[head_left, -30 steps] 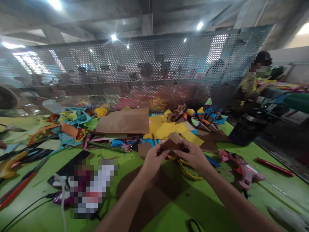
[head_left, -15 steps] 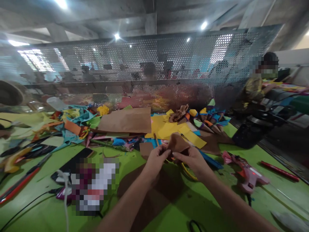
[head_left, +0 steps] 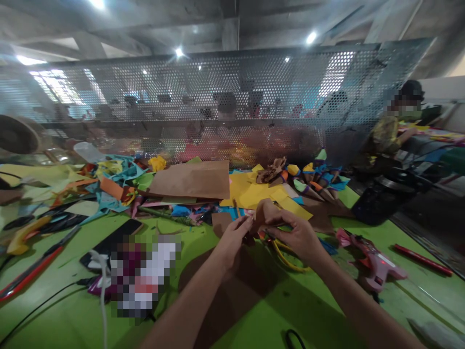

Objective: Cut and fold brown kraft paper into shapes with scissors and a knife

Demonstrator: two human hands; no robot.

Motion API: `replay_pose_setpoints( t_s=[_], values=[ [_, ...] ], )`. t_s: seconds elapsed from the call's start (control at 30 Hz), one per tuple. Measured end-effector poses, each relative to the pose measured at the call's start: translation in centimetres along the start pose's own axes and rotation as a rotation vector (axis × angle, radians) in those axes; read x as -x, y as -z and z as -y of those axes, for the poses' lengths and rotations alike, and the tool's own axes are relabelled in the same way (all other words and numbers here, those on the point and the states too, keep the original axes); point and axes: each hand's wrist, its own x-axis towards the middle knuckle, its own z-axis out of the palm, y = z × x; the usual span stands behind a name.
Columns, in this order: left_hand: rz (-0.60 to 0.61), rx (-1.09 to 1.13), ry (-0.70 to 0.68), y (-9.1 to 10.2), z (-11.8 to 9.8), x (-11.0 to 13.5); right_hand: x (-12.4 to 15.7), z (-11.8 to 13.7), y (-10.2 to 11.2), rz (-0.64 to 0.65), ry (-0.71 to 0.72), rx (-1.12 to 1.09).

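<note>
Both of my hands meet over the middle of a green table point(head_left: 298, 315) and pinch a small piece of brown paper point(head_left: 264, 212) that is curled into a cone-like shape. My left hand point(head_left: 232, 237) grips its left side with thumb and fingers closed. My right hand point(head_left: 296, 235) wraps round its right side. Under my forearms lies a larger dark brown sheet point(head_left: 232, 286). Yellow-handled scissors point(head_left: 286, 259) lie just beneath my right hand.
A pink glue gun point(head_left: 374, 261) lies to the right, a red pen point(head_left: 423, 252) beyond it. Sheets of brown paper point(head_left: 192, 179), yellow paper point(head_left: 250, 191) and finished paper cones point(head_left: 312, 179) lie behind. A phone point(head_left: 112, 240) and cables lie left. A perforated metal screen point(head_left: 218, 102) backs the table; another person point(head_left: 392, 126) sits far right.
The brown paper went from a flatter piece to a tighter curl between my fingers. My hands have shifted slightly right and my right fingers have wrapped further round it.
</note>
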Motion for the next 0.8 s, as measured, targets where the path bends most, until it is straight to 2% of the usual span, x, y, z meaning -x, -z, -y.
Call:
replay_pose_setpoints(
  t_s=[0.13,0.27,0.53,0.63,0.8],
  values=[
    [-0.090,0.025,0.009,0.2,0.1,0.0,0.2,0.1,0.2,0.009,0.095,0.082],
    [-0.045,-0.022,-0.044,0.8,0.7,-1.0,0.3,0.1,0.4,0.055,0.146,0.141],
    [0.000,0.050,-0.061,0.6,0.7,-1.2,0.1,-0.1,0.2,-0.017,0.144,0.005],
    [0.011,0.073,-0.061,0.4,0.5,-1.0,0.2,-0.2,0.3,-0.039,0.161,0.067],
    [-0.023,0.086,-0.081,0.5,0.7,-1.1,0.5,-0.2,0.1,-0.027,0.305,0.303]
  ],
)
